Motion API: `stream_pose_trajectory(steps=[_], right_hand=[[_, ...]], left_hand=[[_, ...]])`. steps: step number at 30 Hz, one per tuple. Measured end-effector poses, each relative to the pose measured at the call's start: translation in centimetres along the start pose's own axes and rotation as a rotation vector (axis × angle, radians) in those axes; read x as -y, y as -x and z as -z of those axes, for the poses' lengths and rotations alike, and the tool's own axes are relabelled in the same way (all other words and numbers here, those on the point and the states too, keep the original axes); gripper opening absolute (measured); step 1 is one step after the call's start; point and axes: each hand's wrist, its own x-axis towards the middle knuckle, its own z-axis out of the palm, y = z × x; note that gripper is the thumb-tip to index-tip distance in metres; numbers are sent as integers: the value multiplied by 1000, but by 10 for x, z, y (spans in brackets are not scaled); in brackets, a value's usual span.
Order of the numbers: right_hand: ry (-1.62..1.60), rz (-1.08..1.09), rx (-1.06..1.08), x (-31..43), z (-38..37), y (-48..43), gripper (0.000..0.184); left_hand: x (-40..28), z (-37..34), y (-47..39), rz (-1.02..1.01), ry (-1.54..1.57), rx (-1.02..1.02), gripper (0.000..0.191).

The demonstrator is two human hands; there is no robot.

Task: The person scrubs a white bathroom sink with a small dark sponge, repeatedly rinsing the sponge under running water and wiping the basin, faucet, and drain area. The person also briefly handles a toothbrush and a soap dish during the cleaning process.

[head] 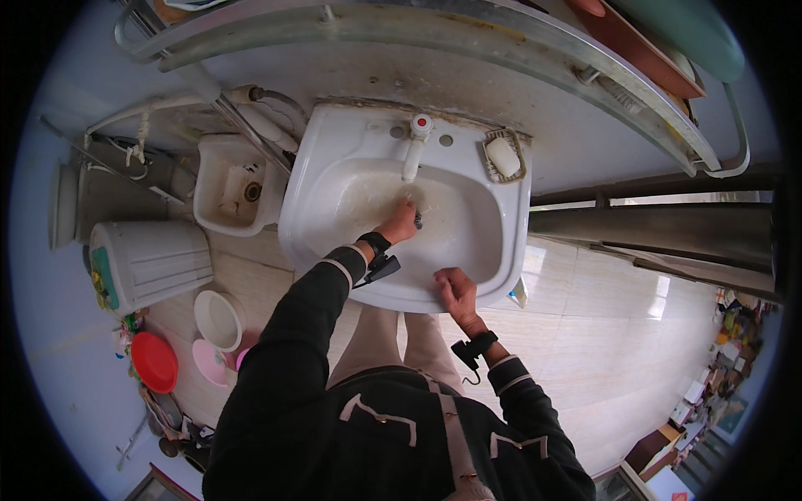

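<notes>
In front of me is a white ceramic washbasin with a white tap bearing a red mark. My left hand reaches down into the bowl, below the spout. Its fingers are bent beside the dark drain fitting; whether they grip it is hidden. Water appears to lie shallow at the bottom of the bowl. Over the basin's front rim is my right hand, loosely curled, with no object visible in it. A soap bar rests in a soap dish at the back right corner.
A glass shelf with a metal rail spans the wall above the basin. To the left are a small utility sink, a lidded white bin, a white bucket and a red basin. A dark panel stands at right.
</notes>
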Motion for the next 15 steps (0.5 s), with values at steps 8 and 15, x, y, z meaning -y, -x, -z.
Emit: stream_pose_trajectory(steps=[8,15], right_hand=[[412,-55,-128,-40,-14,-114,36],[489,-184,116,-89,-45,-151,15]], left_hand=[[9,6,8,-188,41,-133,21],[6,25,18,-272,82,10,24]])
